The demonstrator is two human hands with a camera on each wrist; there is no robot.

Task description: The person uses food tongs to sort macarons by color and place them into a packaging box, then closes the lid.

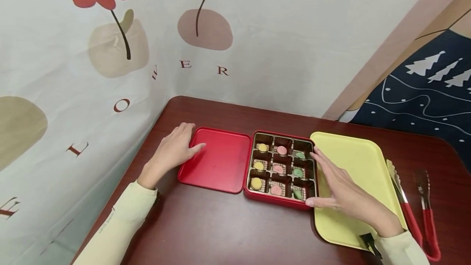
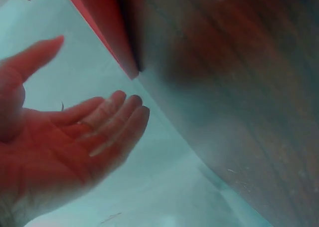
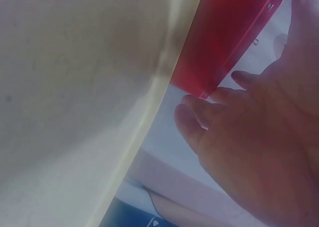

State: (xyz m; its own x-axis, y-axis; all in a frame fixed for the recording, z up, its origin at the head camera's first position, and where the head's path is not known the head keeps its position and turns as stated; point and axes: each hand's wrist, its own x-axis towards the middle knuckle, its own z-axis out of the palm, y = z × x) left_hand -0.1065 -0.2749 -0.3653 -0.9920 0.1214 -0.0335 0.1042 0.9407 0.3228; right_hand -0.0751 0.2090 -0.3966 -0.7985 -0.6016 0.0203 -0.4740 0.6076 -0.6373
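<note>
A square red box (image 1: 274,202) lies on the table, its dark insert divided into several compartments. Small round sweets sit in them in columns: yellow (image 1: 256,183), pink (image 1: 278,169) and green (image 1: 298,172). My right hand (image 1: 342,189) is at the box's right side, fingers extended along the rim and thumb at the near corner. Flat against the box's left side is a red lid (image 1: 218,160). My left hand (image 1: 173,146) is over the lid's left edge, fingers spread and thumb above its surface. In the left wrist view, the left palm (image 2: 65,147) holds nothing.
A yellow tray (image 1: 353,150) lies right of the box, partly under my right hand and forearm. Beyond it are tongs (image 1: 429,224) with red handles. Printed cloth (image 1: 276,52) hangs behind and left of the brown table (image 1: 206,224).
</note>
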